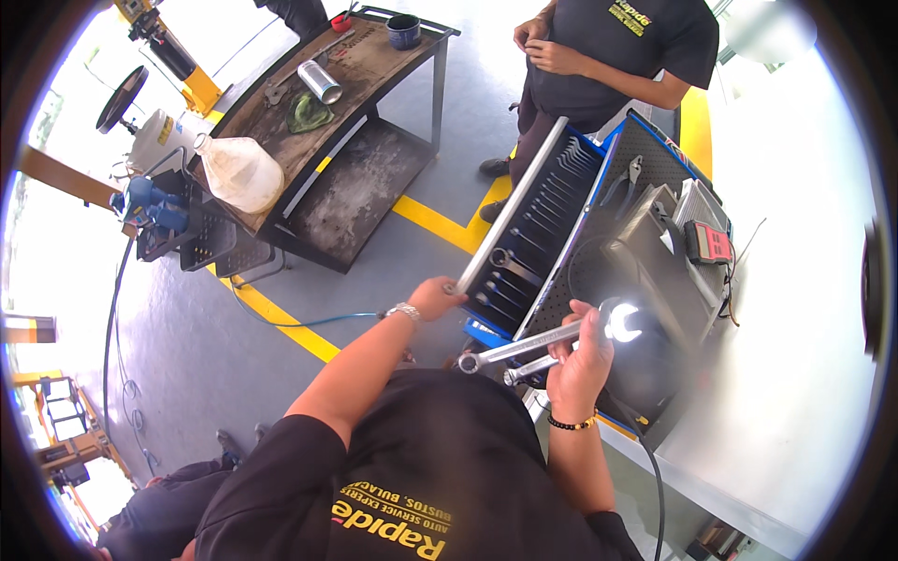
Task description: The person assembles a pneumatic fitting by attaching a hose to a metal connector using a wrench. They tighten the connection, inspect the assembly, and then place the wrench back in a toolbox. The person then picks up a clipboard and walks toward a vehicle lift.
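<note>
My right hand (578, 366) is closed round two silver combination wrenches. The upper wrench (526, 348) points its ring end to the left and its bright, glare-washed open end to the right. Below it the second wrench (529, 370) shows only partly, behind my fingers. My left hand (436, 299) is closed on the near end of the front edge of an open tool drawer (510, 215). Inside the drawer a row of wrenches (547, 201) lies on dark lining. One larger wrench (514, 266) lies at an angle across the near part.
On the cabinet top (645, 150) lie pliers (634, 171), a grey case (645, 248) and a red meter (708, 243). A co-worker (617, 65) stands at the drawer's far end. Left is a worn metal cart (271, 117) with a plastic jug (238, 173). A hose (327, 323) crosses the floor.
</note>
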The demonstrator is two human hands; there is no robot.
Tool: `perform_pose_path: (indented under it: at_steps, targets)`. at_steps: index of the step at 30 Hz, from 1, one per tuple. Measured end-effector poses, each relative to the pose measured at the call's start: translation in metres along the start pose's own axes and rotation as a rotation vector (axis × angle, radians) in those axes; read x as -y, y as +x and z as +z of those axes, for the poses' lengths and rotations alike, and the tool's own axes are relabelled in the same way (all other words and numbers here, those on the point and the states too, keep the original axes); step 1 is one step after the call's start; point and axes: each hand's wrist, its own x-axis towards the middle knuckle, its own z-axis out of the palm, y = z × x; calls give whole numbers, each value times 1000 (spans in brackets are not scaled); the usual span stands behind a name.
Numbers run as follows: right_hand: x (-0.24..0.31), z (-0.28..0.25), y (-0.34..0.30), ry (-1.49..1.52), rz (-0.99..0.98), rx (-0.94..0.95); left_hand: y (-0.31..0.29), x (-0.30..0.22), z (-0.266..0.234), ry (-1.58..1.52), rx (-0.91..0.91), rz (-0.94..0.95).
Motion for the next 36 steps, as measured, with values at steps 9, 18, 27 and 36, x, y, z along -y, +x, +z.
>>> perform_pose_path:
  at_steps: [9, 18, 27, 36]
  targets:
    - [11, -30, 36, 106, 180, 163, -7, 31, -27, -68, -347, -28]
    - [6, -40, 54, 103, 251, 154, -9, 45, -47, 130, -760, 13]
    - [-7, 0, 68, 16, 257, 45, -71, -98, -114, 46, -366, 641]
    - [-24, 37, 82, 22, 331, -63, -11, -123, -127, 465, -233, 866]
